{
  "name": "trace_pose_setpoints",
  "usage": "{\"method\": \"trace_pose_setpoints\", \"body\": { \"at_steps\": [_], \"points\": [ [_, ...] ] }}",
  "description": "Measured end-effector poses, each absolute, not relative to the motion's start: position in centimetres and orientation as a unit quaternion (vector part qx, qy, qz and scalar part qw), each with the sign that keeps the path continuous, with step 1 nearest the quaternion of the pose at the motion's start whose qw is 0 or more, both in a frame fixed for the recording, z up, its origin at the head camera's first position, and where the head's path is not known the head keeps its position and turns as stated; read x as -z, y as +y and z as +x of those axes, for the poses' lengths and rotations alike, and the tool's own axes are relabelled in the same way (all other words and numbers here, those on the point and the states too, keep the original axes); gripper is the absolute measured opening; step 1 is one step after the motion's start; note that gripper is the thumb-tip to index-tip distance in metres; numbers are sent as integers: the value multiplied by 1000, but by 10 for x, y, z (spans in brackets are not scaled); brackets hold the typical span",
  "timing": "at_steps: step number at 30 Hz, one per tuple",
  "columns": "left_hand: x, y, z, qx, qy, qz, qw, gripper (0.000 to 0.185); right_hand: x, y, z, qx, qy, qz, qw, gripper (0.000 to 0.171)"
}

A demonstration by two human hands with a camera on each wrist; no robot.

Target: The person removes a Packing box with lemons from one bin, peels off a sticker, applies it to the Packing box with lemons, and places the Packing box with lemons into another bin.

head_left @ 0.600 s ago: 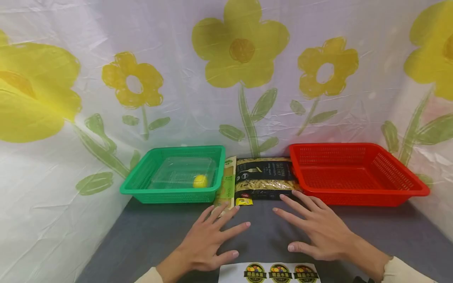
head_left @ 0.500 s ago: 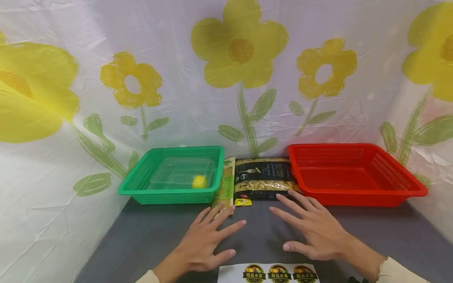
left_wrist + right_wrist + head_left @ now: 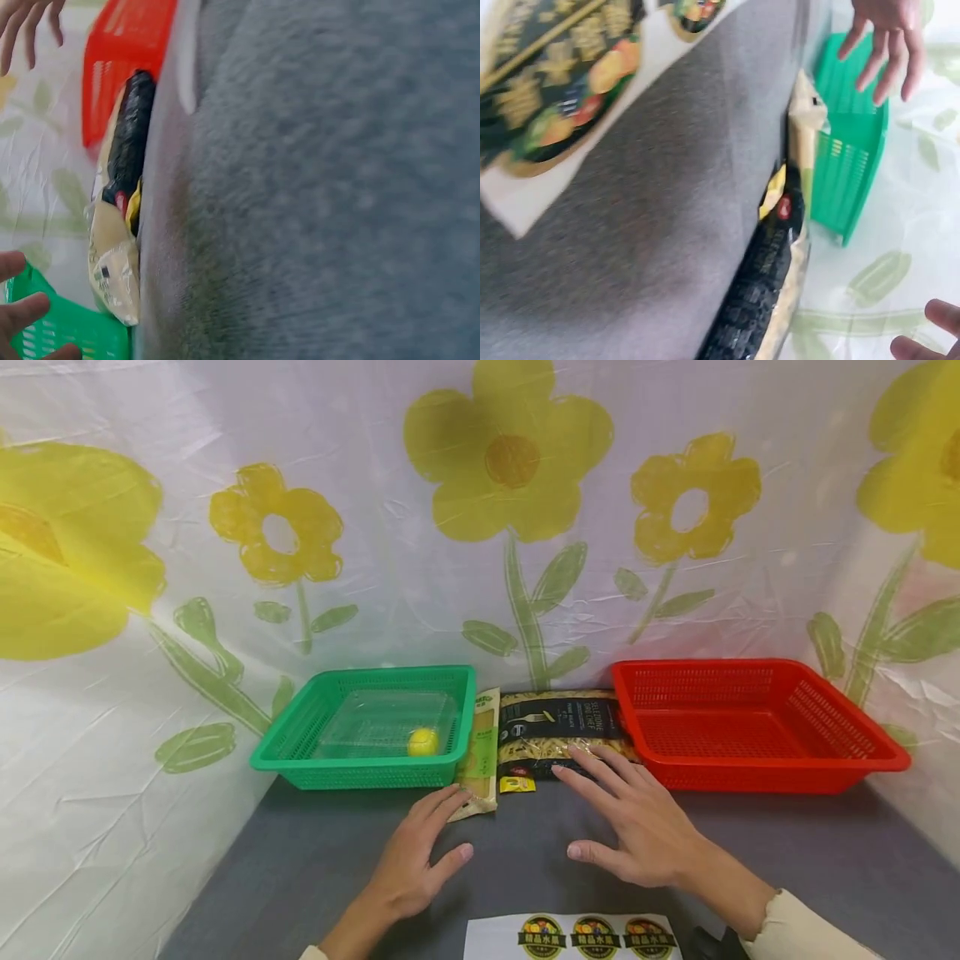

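Both hands are released, fingers spread. The right hand reaches over the black pasta bag, which lies between the green basket and the red basket. The left hand fingertips touch the yellow-green packet beside it.

baskets 2: green basket, red basket | clear tray 1 | yellow ball 1 | food packets probably 3: pasta bag, green packet, small yellow sachet | round stickers 3 | hands 2: left hand, right hand
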State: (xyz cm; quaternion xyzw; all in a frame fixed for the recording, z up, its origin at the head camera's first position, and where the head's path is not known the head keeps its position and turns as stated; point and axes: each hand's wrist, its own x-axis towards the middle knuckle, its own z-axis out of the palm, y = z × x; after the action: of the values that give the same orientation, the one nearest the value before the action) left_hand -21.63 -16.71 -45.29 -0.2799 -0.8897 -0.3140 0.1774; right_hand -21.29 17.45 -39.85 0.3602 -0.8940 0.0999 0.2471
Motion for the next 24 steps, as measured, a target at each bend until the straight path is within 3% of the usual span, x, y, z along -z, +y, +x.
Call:
{"method": "trace_pose_setpoints", "body": {
  "at_steps": [10,16,24],
  "points": [
    [456,-175,-226,466,-837,-169,233,42,391,152,-230,-141,-884,362,259,84],
    [456,-175,-241,552,-794,-88,237,31,387,133,-242,-198,-884,350,237,77],
    [454,-185,-249,601,-767,-11,225,29,385,110,-251,-255,-873,363,201,79]
  ]
}}
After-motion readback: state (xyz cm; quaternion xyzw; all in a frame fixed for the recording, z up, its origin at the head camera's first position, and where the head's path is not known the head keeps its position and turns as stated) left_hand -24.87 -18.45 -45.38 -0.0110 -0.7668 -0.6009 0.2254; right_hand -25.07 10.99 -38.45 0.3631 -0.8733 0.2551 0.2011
